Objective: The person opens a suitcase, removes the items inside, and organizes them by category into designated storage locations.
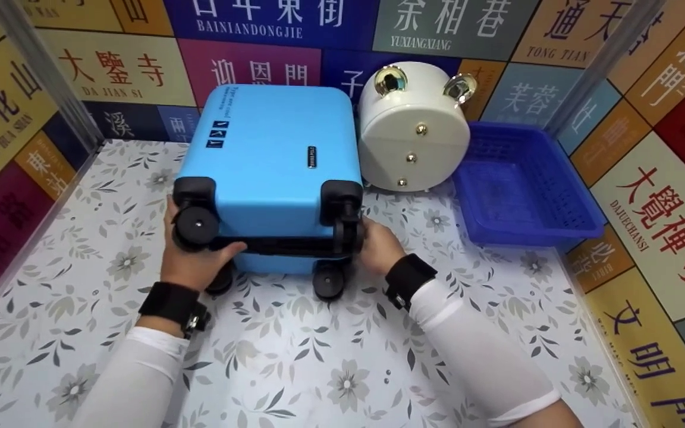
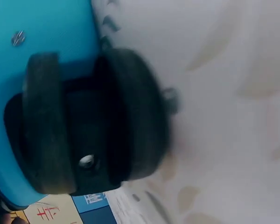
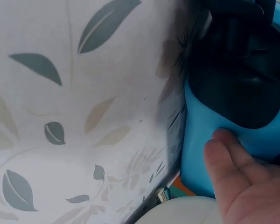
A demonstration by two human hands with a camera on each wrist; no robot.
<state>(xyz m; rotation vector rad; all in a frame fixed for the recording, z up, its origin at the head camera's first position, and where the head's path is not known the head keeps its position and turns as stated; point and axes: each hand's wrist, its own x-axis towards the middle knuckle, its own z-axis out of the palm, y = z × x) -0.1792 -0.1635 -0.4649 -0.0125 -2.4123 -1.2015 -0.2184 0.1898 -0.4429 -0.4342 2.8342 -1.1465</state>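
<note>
A small light-blue suitcase [image 1: 277, 142] with black corner guards lies tilted on the table, its wheeled end toward me. My left hand [image 1: 194, 261] grips its near left corner by a wheel [image 1: 197, 226], the thumb across the dark seam and the fingers mostly hidden along the side. A twin wheel [image 2: 140, 116] fills much of the left wrist view. On the opposite side my right hand [image 1: 381, 246] holds the case near the right wheels, its fingertips [image 3: 219, 144] against the blue shell below a black corner guard [image 3: 242, 88].
Right of the suitcase stands a round white case [image 1: 417, 131] with gold ear-like knobs and gold studs. Beyond it is a blue plastic basket [image 1: 527, 232]. Printed panels wall in the floral-patterned table [image 1: 295, 368] at the back and both sides.
</note>
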